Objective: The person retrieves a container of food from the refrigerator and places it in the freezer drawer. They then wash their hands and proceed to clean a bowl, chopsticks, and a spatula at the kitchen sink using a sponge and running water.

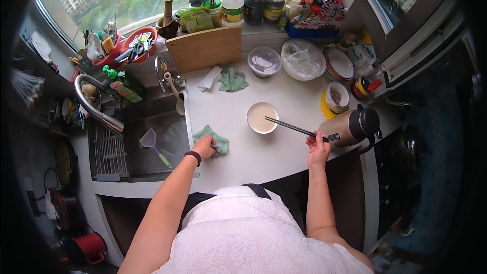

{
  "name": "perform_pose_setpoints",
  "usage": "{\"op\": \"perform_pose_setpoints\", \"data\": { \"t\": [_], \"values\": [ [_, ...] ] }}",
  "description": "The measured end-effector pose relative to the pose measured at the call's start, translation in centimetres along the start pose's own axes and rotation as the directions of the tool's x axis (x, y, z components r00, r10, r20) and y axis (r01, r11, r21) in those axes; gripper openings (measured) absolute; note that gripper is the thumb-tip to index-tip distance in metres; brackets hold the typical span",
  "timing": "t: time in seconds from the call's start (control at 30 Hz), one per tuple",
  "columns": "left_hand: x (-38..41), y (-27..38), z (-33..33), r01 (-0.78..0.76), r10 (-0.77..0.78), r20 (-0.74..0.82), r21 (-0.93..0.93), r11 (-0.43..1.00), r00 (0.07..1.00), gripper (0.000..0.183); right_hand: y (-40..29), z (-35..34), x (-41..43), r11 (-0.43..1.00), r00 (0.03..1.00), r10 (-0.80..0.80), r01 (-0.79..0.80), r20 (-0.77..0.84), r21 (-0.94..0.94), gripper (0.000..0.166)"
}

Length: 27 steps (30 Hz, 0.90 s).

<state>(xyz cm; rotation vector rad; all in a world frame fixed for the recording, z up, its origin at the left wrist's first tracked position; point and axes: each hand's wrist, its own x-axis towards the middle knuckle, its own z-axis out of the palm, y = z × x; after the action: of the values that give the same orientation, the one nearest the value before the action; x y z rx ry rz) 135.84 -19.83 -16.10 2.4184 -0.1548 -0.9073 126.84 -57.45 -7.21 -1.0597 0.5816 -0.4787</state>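
Observation:
My right hand (318, 149) holds a pair of dark chopsticks (293, 127) near their thick ends. Their tips reach into a white bowl (263, 118) of pale, creamy liquid on the white countertop (236, 167). At the sink's right edge, my left hand (205, 147) grips a green cloth (218, 139) that lies partly spread on the counter. A brown thermal jug (344, 126) with a black lid is just beyond my right hand.
To the left is a sink (152, 156) holding a strainer-like utensil (153, 144) with a green handle. A wooden cutting board (205, 49) leans at the back. Another green cloth (233, 80), a plastic-covered bowl (303, 59) and stacked plates (339, 64) stand along the rear.

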Motion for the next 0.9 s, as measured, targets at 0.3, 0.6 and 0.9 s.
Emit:
{"op": "perform_pose_setpoints", "data": {
  "t": [0.3,0.6,0.9],
  "values": [
    [0.4,-0.2,0.0,-0.008,0.008,0.013,0.005,1.000,1.000,0.030,0.3,-0.2,0.2,0.998,0.999,0.042,-0.041,-0.025,0.057,0.020],
    [0.4,-0.1,-0.2,0.012,-0.012,0.028,-0.014,1.000,1.000,0.030,2.2,-0.7,1.0,0.970,0.986,0.169,-0.167,0.003,0.175,0.021],
    [0.5,-0.3,0.0,0.012,-0.012,0.012,-0.059,0.998,1.000,0.029,8.4,1.5,2.0,0.872,0.912,0.410,-0.391,-0.002,0.293,0.019]
  ]
}}
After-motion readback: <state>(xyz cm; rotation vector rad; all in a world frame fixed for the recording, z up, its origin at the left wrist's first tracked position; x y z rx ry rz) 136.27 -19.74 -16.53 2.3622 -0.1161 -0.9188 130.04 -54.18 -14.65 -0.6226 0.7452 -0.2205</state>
